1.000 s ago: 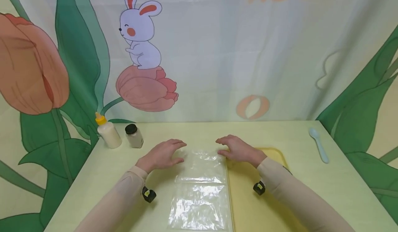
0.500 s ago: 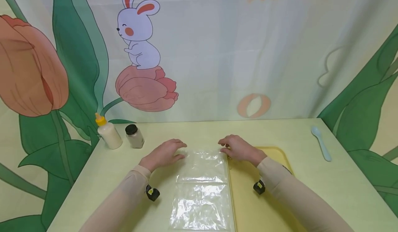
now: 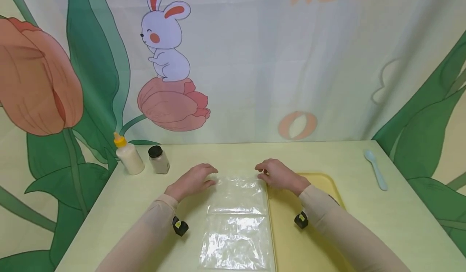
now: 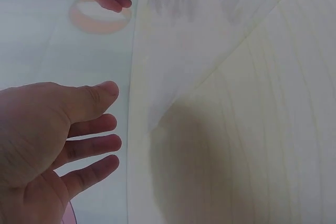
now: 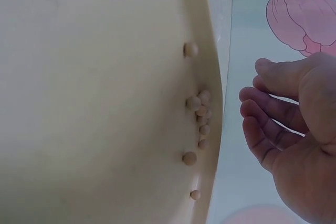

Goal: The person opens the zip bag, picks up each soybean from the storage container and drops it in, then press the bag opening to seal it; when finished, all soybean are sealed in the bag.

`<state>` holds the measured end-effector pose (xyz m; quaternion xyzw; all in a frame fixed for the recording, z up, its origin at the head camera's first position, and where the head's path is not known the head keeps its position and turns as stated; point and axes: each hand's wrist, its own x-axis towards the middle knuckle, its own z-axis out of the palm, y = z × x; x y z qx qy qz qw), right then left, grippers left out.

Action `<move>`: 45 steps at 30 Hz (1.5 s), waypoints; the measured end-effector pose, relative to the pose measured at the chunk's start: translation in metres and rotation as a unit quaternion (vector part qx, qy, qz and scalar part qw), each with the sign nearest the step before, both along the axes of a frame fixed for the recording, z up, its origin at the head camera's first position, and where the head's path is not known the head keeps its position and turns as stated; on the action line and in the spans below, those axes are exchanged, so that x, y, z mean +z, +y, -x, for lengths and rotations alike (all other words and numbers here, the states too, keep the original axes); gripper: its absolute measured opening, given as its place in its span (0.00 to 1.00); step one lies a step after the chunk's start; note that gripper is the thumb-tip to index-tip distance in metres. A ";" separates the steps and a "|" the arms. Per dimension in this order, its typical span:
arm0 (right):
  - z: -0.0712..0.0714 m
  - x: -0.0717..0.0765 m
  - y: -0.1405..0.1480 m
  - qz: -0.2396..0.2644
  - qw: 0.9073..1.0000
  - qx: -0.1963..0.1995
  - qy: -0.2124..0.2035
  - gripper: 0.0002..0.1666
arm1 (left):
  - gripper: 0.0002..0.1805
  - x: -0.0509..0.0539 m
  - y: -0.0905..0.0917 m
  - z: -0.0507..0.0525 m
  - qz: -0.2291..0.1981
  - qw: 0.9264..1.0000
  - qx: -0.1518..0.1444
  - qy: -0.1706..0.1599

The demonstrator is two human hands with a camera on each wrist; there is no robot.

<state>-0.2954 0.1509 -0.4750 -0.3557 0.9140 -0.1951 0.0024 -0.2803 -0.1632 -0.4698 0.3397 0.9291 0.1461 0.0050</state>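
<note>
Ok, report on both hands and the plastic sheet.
Left hand and right hand: holding nothing. Plastic sheet: flat on the table. Yellow tray: close along its right edge, small balls inside.

Between the left hand (image 3: 192,181) and right hand (image 3: 280,177) lies a glossy, crinkled sheet (image 3: 236,235) of clear plastic. Under the right hand is a smooth, plastic-looking tray (image 3: 296,247) with smooth, matt balls (image 5: 189,158); right of that hand, a smooth, plastic-looking spoon (image 3: 376,171). Beyond both hands hangs a creased cloth backdrop (image 3: 236,69).

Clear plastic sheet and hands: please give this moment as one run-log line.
left hand: holding nothing; right hand: holding nothing; clear plastic sheet: on table beside yellow tray; small balls: inside tray
</note>
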 end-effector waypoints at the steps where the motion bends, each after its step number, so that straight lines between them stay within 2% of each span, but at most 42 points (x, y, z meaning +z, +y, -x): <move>1: 0.001 0.000 0.000 0.000 1.000 -0.004 0.000 0.16 | 0.19 -0.001 0.000 0.001 -0.003 1.000 0.000 0.000; 12: 0.013 0.002 -0.005 -0.007 1.000 0.005 0.010 0.14 | 0.17 -0.010 -0.003 0.020 -0.022 1.000 0.011 -0.010; 19: 0.016 -0.005 -0.005 -0.014 1.000 0.014 0.009 0.04 | 0.17 -0.015 -0.004 0.024 -0.036 0.999 0.014 -0.026; 23: 0.017 -0.006 -0.005 -0.012 1.000 0.013 0.002 0.03 | 0.17 -0.020 -0.005 0.028 -0.044 0.998 0.024 -0.029; 30: 0.019 -0.016 -0.006 -0.035 0.999 0.027 -0.015 0.06 | 0.19 -0.023 -0.002 0.027 -0.055 0.995 0.033 -0.074; 33: 0.017 -0.017 -0.006 -0.037 0.999 0.019 -0.017 0.02 | 0.19 -0.025 0.000 0.027 -0.050 0.996 0.034 -0.073; 38: 0.017 -0.019 -0.008 -0.041 0.999 0.024 -0.019 0.03 | 0.18 -0.027 0.001 0.027 -0.045 0.996 0.041 -0.072; 42: 0.017 -0.020 -0.009 -0.045 0.999 0.024 -0.018 0.07 | 0.18 -0.027 0.003 0.027 -0.044 0.996 0.033 -0.069; 45: 0.016 -0.020 -0.010 -0.049 0.998 0.020 -0.019 0.07 | 0.17 -0.027 0.005 0.026 -0.035 0.997 0.027 -0.065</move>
